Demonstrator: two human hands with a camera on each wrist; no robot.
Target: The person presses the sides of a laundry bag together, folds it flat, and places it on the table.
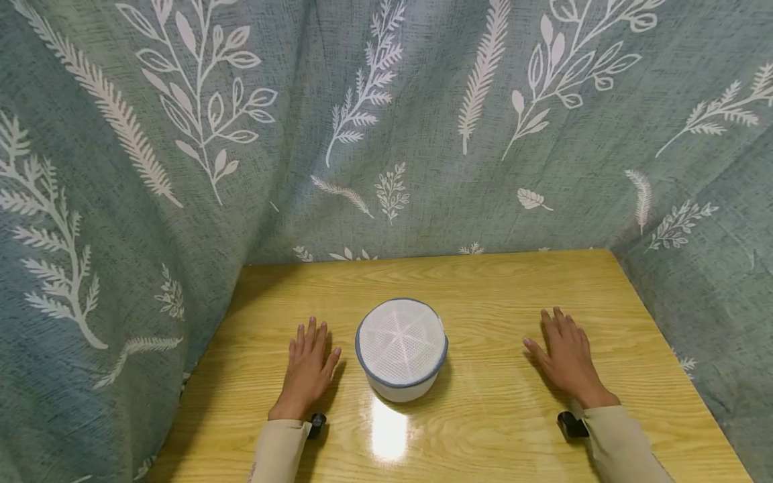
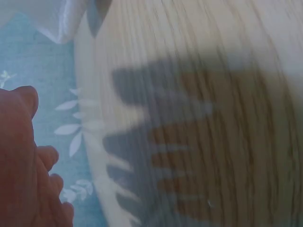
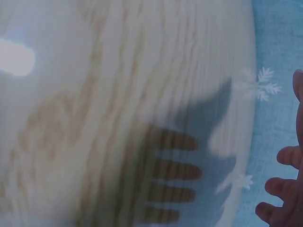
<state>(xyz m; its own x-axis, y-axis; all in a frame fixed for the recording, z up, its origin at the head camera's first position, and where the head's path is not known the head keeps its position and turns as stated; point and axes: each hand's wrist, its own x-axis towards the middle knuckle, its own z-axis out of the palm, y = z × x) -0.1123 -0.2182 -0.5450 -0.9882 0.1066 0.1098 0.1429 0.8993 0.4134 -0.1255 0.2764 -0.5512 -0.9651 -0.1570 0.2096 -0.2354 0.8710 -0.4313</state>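
Note:
A round white mesh laundry bag or cap-like piece (image 1: 401,342) with dark blue piping round its top sits between the hands, left of the table's middle. Six pale seams meet at the centre of its mesh top. To its left, my left hand (image 1: 306,372) is held palm down with fingers straight and spread, a short gap from the mesh piece. Farther off on the right, my right hand (image 1: 565,359) has straight fingers and thumb out. Both hands cast shadows on the wood; neither holds anything. A white edge of the piece (image 2: 61,21) shows in the left wrist view.
The wooden table (image 1: 483,295) has a glossy light reflection near its front. A blue-green curtain (image 1: 423,134) with white leaf patterns hangs behind it and along both sides. Dark wrist devices (image 1: 317,425) sit at the sleeve cuffs.

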